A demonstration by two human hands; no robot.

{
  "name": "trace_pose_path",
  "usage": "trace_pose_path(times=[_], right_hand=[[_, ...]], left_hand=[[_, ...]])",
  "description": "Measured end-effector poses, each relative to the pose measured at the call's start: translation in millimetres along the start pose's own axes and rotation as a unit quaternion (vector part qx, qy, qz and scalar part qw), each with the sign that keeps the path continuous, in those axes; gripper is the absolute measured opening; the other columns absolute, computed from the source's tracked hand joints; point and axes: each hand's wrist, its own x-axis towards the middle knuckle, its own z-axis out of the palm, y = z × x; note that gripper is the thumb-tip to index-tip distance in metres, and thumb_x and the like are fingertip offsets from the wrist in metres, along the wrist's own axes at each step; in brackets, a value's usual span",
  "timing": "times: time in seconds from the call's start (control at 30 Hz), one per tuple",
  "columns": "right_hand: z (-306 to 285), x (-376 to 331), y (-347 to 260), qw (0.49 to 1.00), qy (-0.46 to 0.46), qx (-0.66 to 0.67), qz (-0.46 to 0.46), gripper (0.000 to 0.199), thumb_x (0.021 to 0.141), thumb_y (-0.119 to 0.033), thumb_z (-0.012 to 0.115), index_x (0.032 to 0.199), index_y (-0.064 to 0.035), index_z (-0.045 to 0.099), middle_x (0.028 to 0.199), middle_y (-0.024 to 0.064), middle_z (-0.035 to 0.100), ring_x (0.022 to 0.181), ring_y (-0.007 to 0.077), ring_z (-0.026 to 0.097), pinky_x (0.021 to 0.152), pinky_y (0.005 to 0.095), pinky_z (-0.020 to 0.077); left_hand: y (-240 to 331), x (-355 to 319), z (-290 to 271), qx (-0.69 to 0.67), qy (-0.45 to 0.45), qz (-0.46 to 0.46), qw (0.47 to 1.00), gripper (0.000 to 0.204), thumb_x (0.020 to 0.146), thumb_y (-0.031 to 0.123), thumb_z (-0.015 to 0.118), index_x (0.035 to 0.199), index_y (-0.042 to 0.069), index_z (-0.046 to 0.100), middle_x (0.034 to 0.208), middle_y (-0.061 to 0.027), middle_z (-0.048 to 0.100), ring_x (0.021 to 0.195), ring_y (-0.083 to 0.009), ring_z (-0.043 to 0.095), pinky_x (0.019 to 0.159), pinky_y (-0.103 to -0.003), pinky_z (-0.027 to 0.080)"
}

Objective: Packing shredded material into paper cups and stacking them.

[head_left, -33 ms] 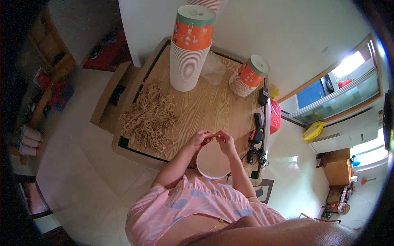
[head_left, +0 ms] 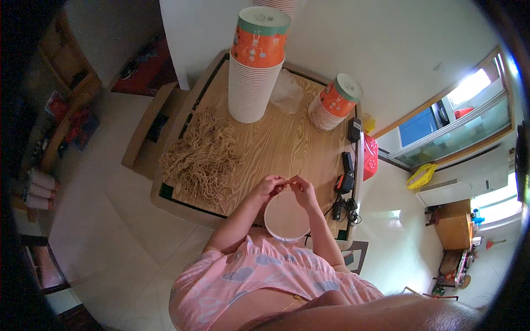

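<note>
Close against my body is a round paper tub [head_left: 287,217], its pale inside and white rim facing up. At its far rim my left hand [head_left: 271,186] and my right hand [head_left: 303,191] meet, fingertips pinched together. What they pinch is too small to make out. A loose heap of tan twine [head_left: 201,157] lies on the wood-grain table [head_left: 276,149] to the left of my hands. Farther back stands a tall stack of upside-down paper tubs [head_left: 255,83], orange and green at the top. A shorter stack of similar tubs [head_left: 334,103] is at the back right.
Black power adapters with cables [head_left: 345,185] lie along the table's right edge. A thin clear plastic sheet [head_left: 287,92] is beside the tall stack. An open cardboard box [head_left: 146,132] adjoins the table's left side. Beyond the right edge is a red plastic item [head_left: 370,157].
</note>
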Motion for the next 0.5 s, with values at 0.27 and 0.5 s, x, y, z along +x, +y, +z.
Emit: trace_pose_path(times=[0.27,0.5], right_hand=[[2.4,3.1,13.8,0.996,-0.001,0.068,0.060,0.004,0.077,-0.003,0.056,0.081,-0.0046,0.057,0.064,-0.0020,0.053,0.059,0.0053,0.047,0.054,0.0195,0.0383],[2.6,1.7,11.8,0.996,0.011,0.080,0.043,0.006,0.077,-0.007,0.060,0.080,-0.0032,0.056,0.068,0.0001,0.058,0.063,0.0073,0.053,0.058,0.0216,0.0413]], left_hand=[[11.0,-3.7,18.8,0.149,0.106,0.043,0.982,0.017,0.078,0.023,0.062,0.081,0.006,0.059,0.068,0.0001,0.057,0.057,-0.0080,0.051,0.052,-0.022,0.041],[3.8,-2.0,9.8,0.250,0.080,0.092,0.960,0.011,0.073,0.007,0.063,0.083,0.003,0.059,0.072,-0.0022,0.061,0.065,-0.0080,0.055,0.057,-0.023,0.045]])
